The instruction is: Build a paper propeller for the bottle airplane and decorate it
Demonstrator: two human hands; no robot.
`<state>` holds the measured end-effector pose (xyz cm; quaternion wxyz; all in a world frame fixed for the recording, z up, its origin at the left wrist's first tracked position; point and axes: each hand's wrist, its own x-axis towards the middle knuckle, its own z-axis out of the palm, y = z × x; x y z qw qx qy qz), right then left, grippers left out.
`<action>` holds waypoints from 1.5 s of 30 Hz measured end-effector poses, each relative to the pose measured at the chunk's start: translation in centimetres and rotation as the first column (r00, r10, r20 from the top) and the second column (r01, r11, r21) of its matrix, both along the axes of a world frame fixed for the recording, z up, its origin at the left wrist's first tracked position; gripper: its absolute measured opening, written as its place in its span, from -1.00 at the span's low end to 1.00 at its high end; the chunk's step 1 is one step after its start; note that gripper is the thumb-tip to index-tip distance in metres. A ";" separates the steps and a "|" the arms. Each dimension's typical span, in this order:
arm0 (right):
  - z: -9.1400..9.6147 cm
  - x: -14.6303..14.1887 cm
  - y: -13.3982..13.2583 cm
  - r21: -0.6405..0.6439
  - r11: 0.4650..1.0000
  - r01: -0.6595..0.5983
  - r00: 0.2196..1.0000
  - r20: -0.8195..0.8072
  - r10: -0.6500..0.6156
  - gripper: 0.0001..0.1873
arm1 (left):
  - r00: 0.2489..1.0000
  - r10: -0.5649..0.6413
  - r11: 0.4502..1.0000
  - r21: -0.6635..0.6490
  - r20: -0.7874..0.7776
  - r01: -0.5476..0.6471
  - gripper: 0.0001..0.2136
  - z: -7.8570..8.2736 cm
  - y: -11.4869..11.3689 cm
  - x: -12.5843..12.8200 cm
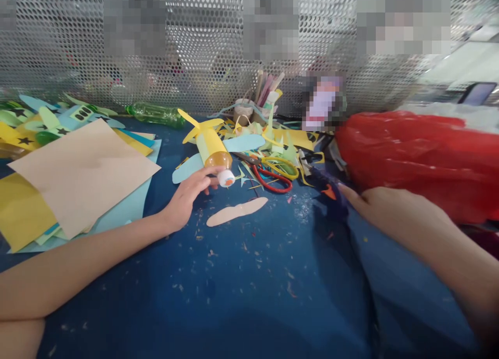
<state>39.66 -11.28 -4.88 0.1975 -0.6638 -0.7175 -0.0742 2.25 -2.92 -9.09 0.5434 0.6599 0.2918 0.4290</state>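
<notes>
My left hand (187, 196) reaches across the blue table (249, 296) and its fingertips touch the capped end of a bottle plane (212, 146), a yellow bottle with light-blue paper wings and a yellow propeller. The fingers are stretched out and hold nothing. A beige paper cut-out (237, 212) lies just right of that hand. My right hand (393, 209) rests palm down near a red plastic bag (421, 158), its fingertips by a small orange scrap (329, 192). Its fingers are extended, and nothing shows in them.
Red-handled scissors (268, 178) and paper offcuts lie behind the plane. A stack of beige, yellow and blue sheets (78, 177) fills the left. A green bottle (156, 114), a cup of sticks (265, 96) and a perforated metal screen (202, 47) stand at the back.
</notes>
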 end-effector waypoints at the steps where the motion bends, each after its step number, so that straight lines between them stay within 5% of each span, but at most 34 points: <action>1: 0.9 -1.5 0.3 -0.046 0.999 -0.021 0.997 0.078 0.025 -0.45 | 1.000 -0.003 1.000 -0.002 -0.001 0.003 -0.69 0.1 0.0 0.0; 3: 2.0 -5.0 0.9 -0.199 0.945 -0.259 0.964 0.014 0.267 -0.74 | 1.000 -0.002 1.000 -0.006 -0.009 0.002 -0.68 0.2 -0.1 0.0; 5: 2.1 -8.5 1.7 -0.202 0.830 -0.520 0.852 -0.058 0.520 -0.93 | 1.000 0.005 1.000 -0.006 -0.016 -0.005 -0.67 0.3 -0.1 0.0; 7: 1.6 -10.9 2.6 -0.195 0.728 -0.657 0.745 -0.025 0.666 -0.80 | 1.000 0.006 1.000 0.000 -0.012 -0.006 -0.66 0.3 -0.1 0.0; 14: 0.9 -11.6 5.6 -0.414 0.633 -0.654 0.731 -0.131 0.669 -0.80 | 1.000 -0.011 1.000 -0.003 0.013 0.011 -0.68 0.0 0.1 0.0; 18: 0.9 -11.5 5.4 -0.366 0.644 -0.672 0.715 -0.095 0.692 -0.84 | 0.999 -0.023 1.000 -0.009 0.027 0.023 -0.69 -0.3 0.3 0.0; 23: 0.8 -12.3 4.8 -0.238 0.734 -0.636 0.762 -0.046 0.646 -0.84 | 0.999 -0.018 1.000 -0.015 0.034 0.018 -0.70 -0.3 0.3 0.0; 30: 1.1 -13.5 5.0 -0.154 0.719 -0.678 0.710 -0.390 0.586 -0.83 | 0.999 -0.011 0.998 -0.057 0.041 0.013 -0.68 0.1 0.1 0.1; 37: 1.5 -14.7 5.9 -0.062 0.752 -0.656 0.673 -0.499 0.546 -0.85 | 0.997 -0.014 0.980 -0.195 0.079 0.029 -0.59 0.9 -0.3 0.3; 45: 1.2 -15.0 6.7 -0.030 0.819 -0.573 0.725 -0.483 0.490 -0.83 | 0.977 -0.036 0.934 -0.340 0.210 0.107 -0.54 1.9 -0.8 0.5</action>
